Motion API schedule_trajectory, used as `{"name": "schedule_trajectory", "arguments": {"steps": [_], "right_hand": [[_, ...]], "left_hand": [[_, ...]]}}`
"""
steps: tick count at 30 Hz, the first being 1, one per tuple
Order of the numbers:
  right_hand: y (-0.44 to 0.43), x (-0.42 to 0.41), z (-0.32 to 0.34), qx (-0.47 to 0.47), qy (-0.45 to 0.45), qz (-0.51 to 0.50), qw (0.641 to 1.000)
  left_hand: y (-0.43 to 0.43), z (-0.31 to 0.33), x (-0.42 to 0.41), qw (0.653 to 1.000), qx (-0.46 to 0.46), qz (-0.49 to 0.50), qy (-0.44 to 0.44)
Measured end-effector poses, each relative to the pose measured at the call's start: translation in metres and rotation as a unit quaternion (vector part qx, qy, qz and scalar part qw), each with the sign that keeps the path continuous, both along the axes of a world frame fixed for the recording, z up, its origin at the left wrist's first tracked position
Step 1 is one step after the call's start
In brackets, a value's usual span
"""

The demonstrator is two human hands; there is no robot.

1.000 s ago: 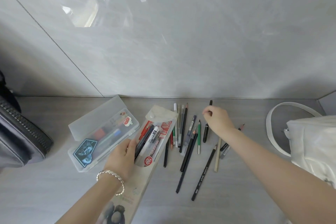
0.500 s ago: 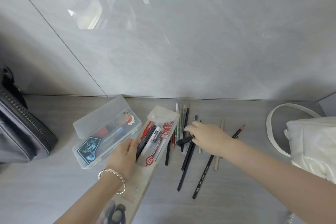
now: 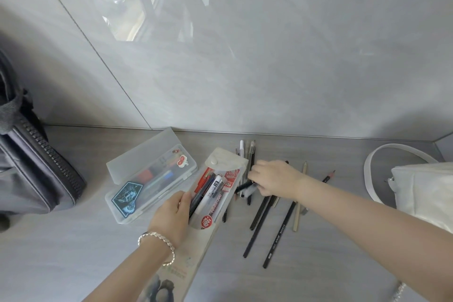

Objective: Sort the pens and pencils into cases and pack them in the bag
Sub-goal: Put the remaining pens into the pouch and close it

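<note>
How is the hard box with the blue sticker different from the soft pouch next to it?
The hard box is frosted stiff plastic with its lid hinged open; the soft pouch is floppy, with a snap flap. The hard box lies untouched, while the left hand holds the soft pouch. Both are see-through with pens inside.

Grey tiled wall (image 3: 269, 56) above grey countertop (image 3: 73, 265)

A clear pouch (image 3: 220, 193) lay open, full of pens. Left of it sat an open frosted case (image 3: 152, 179). Loose pencils (image 3: 277, 233) lay right of it.
</note>
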State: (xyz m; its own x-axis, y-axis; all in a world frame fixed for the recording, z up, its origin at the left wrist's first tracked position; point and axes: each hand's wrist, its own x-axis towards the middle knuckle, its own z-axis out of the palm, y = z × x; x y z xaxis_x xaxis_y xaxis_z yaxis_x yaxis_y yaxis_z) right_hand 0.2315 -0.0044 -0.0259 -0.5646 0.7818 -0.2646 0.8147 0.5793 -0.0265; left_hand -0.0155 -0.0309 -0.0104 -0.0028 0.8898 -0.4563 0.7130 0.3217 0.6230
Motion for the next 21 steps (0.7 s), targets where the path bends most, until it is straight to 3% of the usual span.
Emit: {"name": "schedule_trajectory", "arguments": {"steps": [3,5,6,9,10,12,13,14,15,17,21], "right_hand": [[-0.009,0.012,0.01,0.052,0.167,-0.167,0.97],[-0.019,0.013,0.017,0.07,0.258,-0.275,0.924],[-0.023,0.01,0.023,0.081,0.327,-0.326,0.883],[-0.028,-0.006,0.041,0.108,0.534,-0.434,0.717],[-0.027,-0.012,0.049,0.095,0.615,-0.451,0.64],[-0.028,-0.026,0.066,0.007,0.772,-0.455,0.444],[-0.03,-0.034,0.071,-0.055,0.817,-0.443,0.364],[-0.033,-0.042,0.074,-0.114,0.835,-0.426,0.329],[-0.037,-0.051,0.074,-0.152,0.825,-0.415,0.352],[-0.046,-0.063,0.065,-0.171,0.781,-0.409,0.44],[-0.051,-0.065,0.054,-0.129,0.759,-0.432,0.47]], "left_hand": [[0.003,0.001,0.001,1.0,0.01,0.011,0.008],[0.005,0.001,0.004,1.0,0.011,0.014,0.009],[0.006,0.001,0.007,1.0,0.01,0.01,0.012],[0.006,0.002,0.019,1.0,0.005,-0.019,0.019],[0.005,0.003,0.023,0.999,0.004,-0.03,0.017],[0.002,0.005,0.03,0.999,0.0,-0.049,0.01],[0.001,0.006,0.033,0.998,0.0,-0.059,0.007],[-0.001,0.008,0.036,0.998,0.0,-0.066,0.001],[-0.003,0.009,0.039,0.998,0.001,-0.068,-0.008],[-0.005,0.012,0.043,0.997,0.002,-0.069,-0.029],[-0.006,0.012,0.042,0.997,0.012,-0.072,-0.031]]}}
